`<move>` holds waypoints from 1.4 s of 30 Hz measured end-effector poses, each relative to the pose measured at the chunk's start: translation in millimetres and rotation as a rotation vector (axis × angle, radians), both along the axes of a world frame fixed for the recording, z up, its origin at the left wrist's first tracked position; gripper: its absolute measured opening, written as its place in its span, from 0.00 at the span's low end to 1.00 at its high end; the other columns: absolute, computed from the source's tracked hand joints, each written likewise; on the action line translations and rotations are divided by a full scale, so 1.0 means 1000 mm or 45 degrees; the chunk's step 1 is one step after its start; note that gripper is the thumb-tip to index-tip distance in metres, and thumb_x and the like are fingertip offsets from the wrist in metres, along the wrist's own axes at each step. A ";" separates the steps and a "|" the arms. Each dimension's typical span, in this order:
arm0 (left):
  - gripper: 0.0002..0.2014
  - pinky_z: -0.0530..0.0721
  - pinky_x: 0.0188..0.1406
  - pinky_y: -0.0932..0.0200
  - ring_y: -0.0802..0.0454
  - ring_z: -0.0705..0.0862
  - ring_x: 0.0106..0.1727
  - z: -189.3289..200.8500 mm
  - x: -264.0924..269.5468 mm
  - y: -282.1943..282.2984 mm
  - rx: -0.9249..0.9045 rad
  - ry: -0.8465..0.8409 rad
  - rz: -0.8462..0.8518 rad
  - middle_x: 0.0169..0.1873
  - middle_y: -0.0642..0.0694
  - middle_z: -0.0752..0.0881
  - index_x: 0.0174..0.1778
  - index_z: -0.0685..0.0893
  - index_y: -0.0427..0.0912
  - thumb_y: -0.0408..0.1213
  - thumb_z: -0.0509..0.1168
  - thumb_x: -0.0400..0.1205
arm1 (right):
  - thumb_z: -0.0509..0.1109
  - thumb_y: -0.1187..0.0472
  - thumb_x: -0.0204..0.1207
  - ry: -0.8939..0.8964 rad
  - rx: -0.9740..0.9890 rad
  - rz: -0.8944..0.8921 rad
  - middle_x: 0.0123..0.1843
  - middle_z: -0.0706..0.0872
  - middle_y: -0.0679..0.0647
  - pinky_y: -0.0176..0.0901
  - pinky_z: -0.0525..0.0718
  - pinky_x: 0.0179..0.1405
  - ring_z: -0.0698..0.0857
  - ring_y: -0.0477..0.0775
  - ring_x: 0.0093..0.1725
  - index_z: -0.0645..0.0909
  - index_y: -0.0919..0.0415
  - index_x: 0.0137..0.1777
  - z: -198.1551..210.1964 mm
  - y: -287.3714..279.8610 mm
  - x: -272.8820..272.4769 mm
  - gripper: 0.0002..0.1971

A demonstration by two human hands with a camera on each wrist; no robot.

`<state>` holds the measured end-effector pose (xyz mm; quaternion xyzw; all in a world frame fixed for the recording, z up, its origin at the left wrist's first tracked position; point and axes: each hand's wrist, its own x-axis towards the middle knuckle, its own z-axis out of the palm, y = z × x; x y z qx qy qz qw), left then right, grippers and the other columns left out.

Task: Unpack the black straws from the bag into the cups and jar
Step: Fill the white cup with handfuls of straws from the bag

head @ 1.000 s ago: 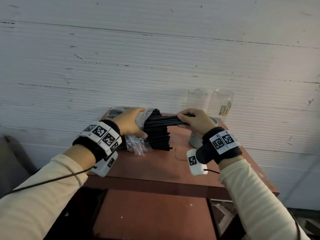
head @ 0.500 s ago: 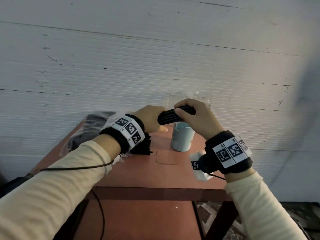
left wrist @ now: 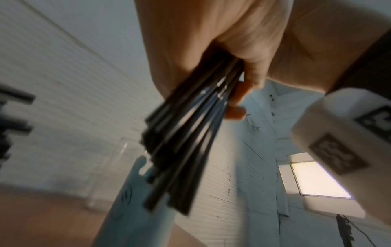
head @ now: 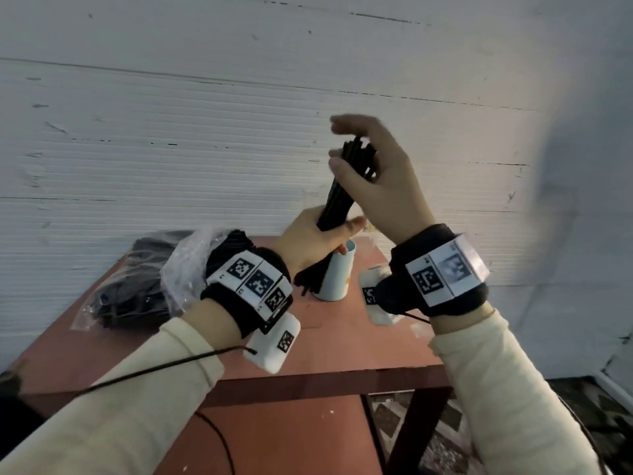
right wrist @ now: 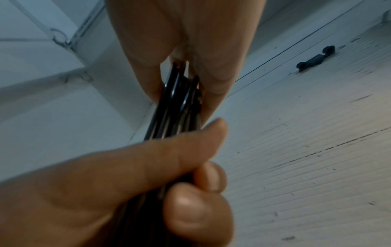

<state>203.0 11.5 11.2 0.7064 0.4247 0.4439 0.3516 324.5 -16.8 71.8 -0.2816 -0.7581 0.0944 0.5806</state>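
My left hand [head: 313, 241] is clamped round the lower part of a bundle of black straws [head: 346, 186], held nearly upright; my right hand [head: 373, 176] pinches its top end between thumb and fingers. The bundle's lower tips hang just above and against the near rim of the pale blue cup [head: 334, 275]. The plastic bag [head: 144, 279] of remaining straws lies at 9 o'clock on the brown table [head: 342, 341]; a clear cup [left wrist: 110, 173] shows blurred behind.

Right hand [right wrist: 180, 41] fingers [right wrist: 146, 73] pinch the black straws [right wrist: 175, 108], while the left hand [right wrist: 127, 192] grips them lower.
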 end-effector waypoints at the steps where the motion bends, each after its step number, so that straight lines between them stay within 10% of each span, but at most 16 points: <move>1: 0.13 0.86 0.55 0.53 0.55 0.88 0.37 -0.009 0.001 0.002 -0.084 0.005 -0.017 0.31 0.49 0.89 0.34 0.84 0.45 0.49 0.73 0.78 | 0.67 0.66 0.79 -0.074 -0.051 -0.049 0.63 0.83 0.47 0.40 0.82 0.62 0.85 0.41 0.57 0.79 0.56 0.67 -0.006 0.003 -0.001 0.16; 5: 0.13 0.86 0.60 0.47 0.46 0.90 0.49 -0.039 -0.001 0.009 -0.245 0.087 -0.021 0.44 0.39 0.92 0.48 0.87 0.37 0.42 0.76 0.75 | 0.68 0.62 0.79 -0.443 -0.280 -0.138 0.58 0.85 0.44 0.30 0.79 0.60 0.82 0.40 0.56 0.82 0.54 0.63 -0.045 0.013 -0.001 0.13; 10: 0.10 0.82 0.48 0.61 0.52 0.86 0.41 -0.040 0.000 0.005 -0.223 0.014 -0.100 0.40 0.38 0.87 0.47 0.85 0.29 0.34 0.72 0.79 | 0.71 0.62 0.77 -0.315 -0.206 -0.117 0.62 0.83 0.45 0.22 0.73 0.60 0.79 0.38 0.61 0.82 0.54 0.64 -0.051 0.016 0.000 0.16; 14: 0.18 0.82 0.55 0.53 0.50 0.85 0.42 -0.039 0.001 0.007 -0.266 0.042 -0.144 0.41 0.36 0.87 0.52 0.85 0.25 0.38 0.75 0.77 | 0.72 0.61 0.78 -0.385 -0.213 -0.101 0.64 0.81 0.47 0.23 0.77 0.60 0.82 0.43 0.59 0.83 0.55 0.65 -0.053 0.021 -0.002 0.16; 20: 0.12 0.79 0.59 0.46 0.48 0.81 0.41 -0.053 -0.004 0.009 -0.436 0.195 -0.273 0.34 0.45 0.82 0.29 0.82 0.46 0.45 0.78 0.67 | 0.73 0.64 0.76 -0.245 -0.195 -0.082 0.62 0.79 0.50 0.28 0.79 0.60 0.80 0.39 0.58 0.84 0.59 0.62 -0.065 0.021 0.004 0.14; 25: 0.15 0.78 0.69 0.52 0.50 0.85 0.53 -0.058 -0.010 0.004 -0.541 0.221 -0.343 0.44 0.46 0.87 0.48 0.87 0.36 0.47 0.74 0.79 | 0.73 0.60 0.78 -0.313 -0.320 -0.051 0.60 0.80 0.46 0.23 0.75 0.58 0.80 0.32 0.52 0.84 0.56 0.63 -0.057 0.013 0.009 0.13; 28: 0.20 0.80 0.54 0.69 0.54 0.85 0.48 -0.055 -0.013 -0.003 -0.485 0.237 -0.334 0.37 0.47 0.86 0.36 0.84 0.39 0.52 0.66 0.83 | 0.76 0.53 0.75 -0.318 -0.312 -0.098 0.66 0.78 0.44 0.44 0.79 0.68 0.79 0.40 0.65 0.77 0.53 0.71 -0.056 0.007 0.012 0.24; 34: 0.21 0.79 0.69 0.48 0.49 0.89 0.52 -0.042 -0.023 -0.010 -0.293 0.329 -0.390 0.36 0.50 0.88 0.37 0.84 0.43 0.60 0.67 0.76 | 0.83 0.43 0.60 -0.161 -0.500 0.043 0.72 0.72 0.48 0.39 0.80 0.66 0.80 0.45 0.66 0.61 0.45 0.79 -0.051 -0.002 0.025 0.49; 38: 0.18 0.83 0.66 0.46 0.47 0.89 0.53 -0.034 -0.023 -0.012 -0.219 0.505 -0.537 0.47 0.38 0.90 0.53 0.85 0.36 0.49 0.68 0.82 | 0.82 0.48 0.64 -0.475 -0.697 0.207 0.59 0.86 0.58 0.33 0.79 0.59 0.85 0.43 0.58 0.78 0.62 0.69 -0.059 -0.001 0.026 0.34; 42: 0.17 0.85 0.62 0.43 0.49 0.90 0.47 -0.040 -0.017 -0.004 -0.218 0.447 -0.487 0.40 0.39 0.90 0.45 0.87 0.41 0.53 0.74 0.76 | 0.78 0.57 0.73 -0.413 -0.660 0.183 0.50 0.90 0.56 0.47 0.87 0.56 0.89 0.50 0.52 0.86 0.61 0.52 -0.072 0.014 0.024 0.11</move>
